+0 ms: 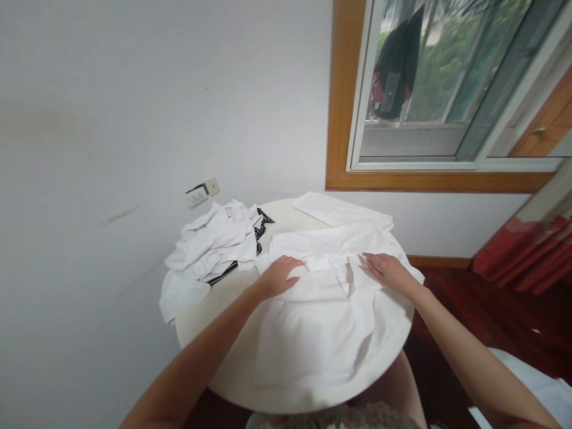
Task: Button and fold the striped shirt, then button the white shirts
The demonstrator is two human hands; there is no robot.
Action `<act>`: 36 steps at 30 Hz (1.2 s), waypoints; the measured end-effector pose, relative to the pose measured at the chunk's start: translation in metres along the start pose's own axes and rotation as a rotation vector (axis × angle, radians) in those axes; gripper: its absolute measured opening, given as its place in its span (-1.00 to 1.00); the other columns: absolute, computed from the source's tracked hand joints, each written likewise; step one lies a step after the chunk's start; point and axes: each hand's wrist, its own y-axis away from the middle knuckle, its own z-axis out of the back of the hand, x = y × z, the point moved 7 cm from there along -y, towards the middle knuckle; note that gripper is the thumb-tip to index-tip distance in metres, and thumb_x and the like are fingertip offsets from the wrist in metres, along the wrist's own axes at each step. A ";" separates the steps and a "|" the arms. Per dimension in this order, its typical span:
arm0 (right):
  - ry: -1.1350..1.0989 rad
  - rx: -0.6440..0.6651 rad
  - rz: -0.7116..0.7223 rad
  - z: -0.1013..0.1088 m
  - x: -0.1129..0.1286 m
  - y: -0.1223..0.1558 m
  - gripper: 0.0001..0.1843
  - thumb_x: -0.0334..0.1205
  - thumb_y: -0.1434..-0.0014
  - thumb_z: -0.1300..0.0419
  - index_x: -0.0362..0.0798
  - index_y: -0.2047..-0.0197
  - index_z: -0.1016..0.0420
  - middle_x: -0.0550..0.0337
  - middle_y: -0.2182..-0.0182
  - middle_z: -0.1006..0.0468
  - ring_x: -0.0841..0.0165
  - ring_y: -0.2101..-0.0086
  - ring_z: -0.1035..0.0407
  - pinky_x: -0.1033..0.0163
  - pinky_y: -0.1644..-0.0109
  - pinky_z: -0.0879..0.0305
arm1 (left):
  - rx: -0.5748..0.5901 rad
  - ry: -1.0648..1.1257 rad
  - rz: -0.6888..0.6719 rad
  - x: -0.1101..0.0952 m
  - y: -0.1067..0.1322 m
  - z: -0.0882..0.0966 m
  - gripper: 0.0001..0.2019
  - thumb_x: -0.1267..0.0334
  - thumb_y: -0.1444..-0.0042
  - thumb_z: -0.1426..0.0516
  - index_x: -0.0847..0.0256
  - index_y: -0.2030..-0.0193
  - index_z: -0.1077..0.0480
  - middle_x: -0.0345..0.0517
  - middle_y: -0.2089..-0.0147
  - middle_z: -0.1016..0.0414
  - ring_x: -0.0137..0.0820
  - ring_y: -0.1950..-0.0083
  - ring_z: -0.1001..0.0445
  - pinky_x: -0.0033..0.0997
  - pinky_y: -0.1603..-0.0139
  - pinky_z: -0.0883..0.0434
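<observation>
Head view: crumpled white pile [214,250] sits on the round table's [210,333] left edge. Left hand [279,275] lies flat, fingers loosely spread, on the white shirt [322,322] at table centre, left of its collar. Right hand [388,271] does the same on the collar's right. We see nothing pinched. We judge the shirt light, limp and wrinkle-prone, so grip it at shoulders or hem. Folded cloth [339,210] at table's far side. Tabletop smooth, white. Wall socket [202,193] behind table, window [447,89] above-right, dark wood floor [469,310] to its right.
</observation>
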 end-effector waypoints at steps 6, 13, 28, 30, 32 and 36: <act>-0.285 0.196 -0.162 -0.007 -0.006 0.011 -0.43 0.05 -0.28 0.14 -0.06 -0.23 -0.24 0.05 0.35 -0.59 0.21 0.30 -0.46 0.20 0.20 -0.28 | -0.071 -0.268 -0.019 0.007 -0.033 -0.026 -0.52 0.21 -0.16 -0.05 0.11 -0.24 -0.18 -0.01 -0.32 -0.15 -0.22 -0.30 -0.12 -0.11 -0.28 -0.13; -0.122 0.360 -0.116 0.008 0.008 0.015 -0.54 -0.02 -0.27 0.11 -0.07 0.16 -0.55 -0.03 0.33 -0.59 0.18 0.31 -0.45 0.21 0.23 -0.24 | -0.092 -0.243 0.067 0.009 -0.056 -0.024 -0.71 0.31 -0.21 0.03 0.13 -0.02 -0.38 -0.07 -0.03 -0.48 -0.32 -0.07 -0.39 -0.31 -0.11 -0.29; -0.308 0.144 0.263 -0.009 0.067 -0.003 -0.54 -0.01 -0.26 0.00 -0.01 -0.13 -0.39 0.01 -0.04 -0.45 0.18 -0.06 -0.28 0.03 -0.16 -0.16 | -0.439 0.011 0.324 0.036 -0.121 0.095 -0.63 0.08 -0.29 0.17 0.24 0.22 -0.36 -0.02 0.28 -0.50 -0.30 0.22 -0.46 -0.40 0.21 -0.32; -0.374 0.166 0.267 -0.008 0.073 -0.004 -0.57 0.00 -0.26 0.00 0.00 -0.09 -0.43 0.03 -0.03 -0.46 0.22 -0.07 -0.28 0.10 -0.15 -0.19 | -0.497 -0.099 0.415 0.055 -0.135 0.125 -0.62 0.08 -0.29 0.17 0.24 0.15 -0.38 0.04 0.22 -0.50 -0.25 0.15 -0.46 -0.34 0.15 -0.32; -0.421 0.188 0.264 -0.008 0.076 -0.006 -0.60 -0.03 -0.27 0.00 0.01 -0.05 -0.46 0.04 -0.02 -0.46 0.26 -0.05 -0.31 0.16 -0.13 -0.22 | -0.502 -0.231 0.554 0.073 -0.143 0.147 -0.67 0.14 -0.25 0.10 0.22 0.01 -0.36 0.08 0.14 -0.50 -0.16 0.07 -0.44 -0.22 0.09 -0.31; -0.439 0.212 0.224 -0.012 0.076 -0.013 -0.63 -0.10 -0.26 -0.01 0.03 -0.06 -0.45 0.07 0.01 -0.47 0.29 0.04 -0.37 0.22 -0.05 -0.27 | -0.495 -0.359 0.573 0.071 -0.140 0.154 -0.61 0.29 -0.19 0.04 0.11 -0.16 -0.28 0.07 -0.01 -0.43 -0.13 -0.06 -0.37 -0.08 -0.05 -0.26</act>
